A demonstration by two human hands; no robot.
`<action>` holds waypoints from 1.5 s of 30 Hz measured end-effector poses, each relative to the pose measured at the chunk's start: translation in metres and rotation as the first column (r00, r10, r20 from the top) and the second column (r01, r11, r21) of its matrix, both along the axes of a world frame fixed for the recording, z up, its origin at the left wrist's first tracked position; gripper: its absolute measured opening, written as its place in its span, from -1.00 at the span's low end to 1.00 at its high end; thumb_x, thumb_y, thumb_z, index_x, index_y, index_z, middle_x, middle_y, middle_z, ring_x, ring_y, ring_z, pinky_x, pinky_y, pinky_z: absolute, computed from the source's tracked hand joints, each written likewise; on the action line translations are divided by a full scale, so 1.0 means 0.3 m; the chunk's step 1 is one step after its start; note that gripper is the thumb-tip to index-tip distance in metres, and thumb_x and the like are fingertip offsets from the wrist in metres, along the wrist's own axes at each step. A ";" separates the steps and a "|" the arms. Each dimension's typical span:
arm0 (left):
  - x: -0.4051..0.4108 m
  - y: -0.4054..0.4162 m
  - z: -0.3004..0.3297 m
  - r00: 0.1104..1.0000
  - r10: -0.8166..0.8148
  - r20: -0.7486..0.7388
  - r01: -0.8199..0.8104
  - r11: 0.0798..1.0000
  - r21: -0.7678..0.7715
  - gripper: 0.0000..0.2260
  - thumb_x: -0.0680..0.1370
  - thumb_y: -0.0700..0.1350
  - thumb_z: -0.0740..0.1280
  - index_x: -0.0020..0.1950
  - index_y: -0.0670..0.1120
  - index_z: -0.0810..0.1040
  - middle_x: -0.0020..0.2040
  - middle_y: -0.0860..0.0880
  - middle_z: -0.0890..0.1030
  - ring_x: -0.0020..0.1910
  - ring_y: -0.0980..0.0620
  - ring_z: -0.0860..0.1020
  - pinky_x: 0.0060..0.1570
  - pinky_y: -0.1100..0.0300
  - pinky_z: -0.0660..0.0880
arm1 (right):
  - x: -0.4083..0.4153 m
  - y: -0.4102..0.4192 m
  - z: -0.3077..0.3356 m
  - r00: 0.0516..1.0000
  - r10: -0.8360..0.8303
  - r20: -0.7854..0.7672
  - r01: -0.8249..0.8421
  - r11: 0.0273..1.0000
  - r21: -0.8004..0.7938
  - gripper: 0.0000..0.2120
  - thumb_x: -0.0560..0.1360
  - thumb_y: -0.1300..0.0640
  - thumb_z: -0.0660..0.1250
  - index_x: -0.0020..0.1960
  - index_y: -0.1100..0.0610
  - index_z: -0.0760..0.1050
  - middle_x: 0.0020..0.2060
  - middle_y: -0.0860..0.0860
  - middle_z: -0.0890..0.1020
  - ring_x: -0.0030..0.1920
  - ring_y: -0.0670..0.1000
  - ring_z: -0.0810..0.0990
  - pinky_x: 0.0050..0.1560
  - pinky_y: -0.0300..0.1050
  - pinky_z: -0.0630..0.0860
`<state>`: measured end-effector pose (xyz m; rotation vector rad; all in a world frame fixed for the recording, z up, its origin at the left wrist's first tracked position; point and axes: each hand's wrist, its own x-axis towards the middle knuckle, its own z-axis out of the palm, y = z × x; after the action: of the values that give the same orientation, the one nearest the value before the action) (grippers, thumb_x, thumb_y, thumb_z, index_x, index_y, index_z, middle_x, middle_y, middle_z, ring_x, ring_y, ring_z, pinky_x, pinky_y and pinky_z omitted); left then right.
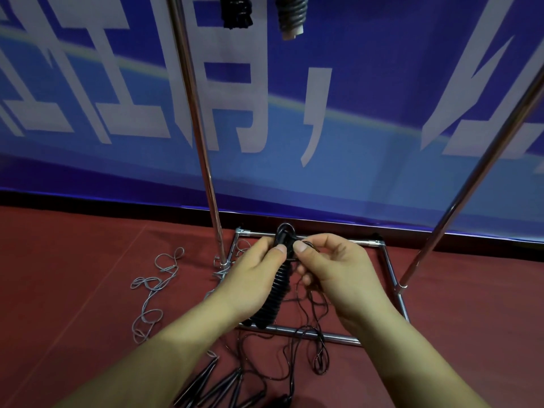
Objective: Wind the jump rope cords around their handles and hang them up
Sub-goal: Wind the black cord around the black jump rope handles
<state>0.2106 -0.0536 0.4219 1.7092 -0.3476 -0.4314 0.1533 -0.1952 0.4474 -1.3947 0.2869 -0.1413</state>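
Black cord, thin and limp, is what both hands work on just above the rack's floor frame. The left hand (253,269) grips the wound handle bundle (276,293), its thumb pressed on the upper end; the coils sit tight and ribbed down the handle, running toward the wrist. The right hand (332,269) pinches the loose black cord (309,325) between thumb and forefinger right beside the left thumb, at the top of the bundle, where a small loop stands up beyond the fingertips.

The bundle looks light and fairly stiff once wrapped, so it should hold well around its middle. The free cord is slack and springy, likely to kink or slip off the coils unless kept taut, and it is best taken close to the handle. Its remaining length trails down below the hands in tangled loops on the red carpet (73,260).

Left of the left hand, a grey cord (150,290) lies in curly loops. Near the forearms, dark tapered handles (206,387) rest on the floor. Shiny metal poles (200,136) rise beyond the hands, and far above them two wound bundles (237,13) already hang, one black, one grey.
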 end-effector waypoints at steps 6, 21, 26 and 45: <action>-0.003 0.014 0.001 0.993 0.021 0.113 -0.045 0.976 0.211 -0.59 0.46 0.36 0.07 0.04 0.16 0.55 -0.07 0.05 0.66 0.00 -0.03 0.62 0.14 -0.24 0.51 | -0.014 -0.017 0.013 0.995 0.091 0.033 -0.087 0.990 -0.109 -0.78 0.63 0.24 0.25 0.05 0.08 0.67 -0.31 0.09 0.65 -0.31 -0.01 0.59 -0.25 -0.23 0.55; -0.032 0.017 0.015 0.947 -0.113 0.299 0.024 0.958 0.286 -0.62 0.59 0.26 0.01 0.07 0.05 0.48 -0.15 -0.05 0.60 -0.13 -0.07 0.55 -0.01 -0.23 0.49 | -0.008 -0.039 0.006 0.998 -0.013 0.065 0.020 0.993 -0.113 -0.78 0.34 0.00 0.49 -0.15 0.15 0.69 -0.38 0.06 0.61 -0.37 -0.03 0.51 -0.30 -0.17 0.50; -0.028 0.024 0.011 0.932 -0.093 0.350 -0.013 0.958 0.287 -0.63 0.58 0.26 0.01 0.08 0.10 0.49 -0.19 -0.02 0.60 -0.15 -0.05 0.57 -0.06 -0.20 0.50 | 0.000 -0.034 0.000 0.999 -0.016 0.034 0.016 1.000 -0.003 -0.69 0.30 0.02 0.51 0.00 0.12 0.64 -0.26 0.07 0.59 -0.34 -0.05 0.47 -0.35 -0.21 0.43; -0.049 0.035 0.019 0.930 -0.185 0.318 0.069 0.937 0.344 -0.65 0.61 0.20 0.03 0.00 0.03 0.49 -0.22 -0.08 0.61 -0.23 -0.07 0.56 -0.11 -0.20 0.50 | 0.001 -0.033 0.000 0.974 0.218 -0.056 -0.184 0.916 0.357 -0.72 0.31 0.21 0.46 0.01 0.12 0.70 -0.12 0.13 0.52 -0.26 -0.03 0.52 -0.36 -0.21 0.44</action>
<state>0.1960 -0.0429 0.4277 2.1022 -0.6784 -0.2911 0.1537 -0.2052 0.4474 -1.0684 0.2319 0.1433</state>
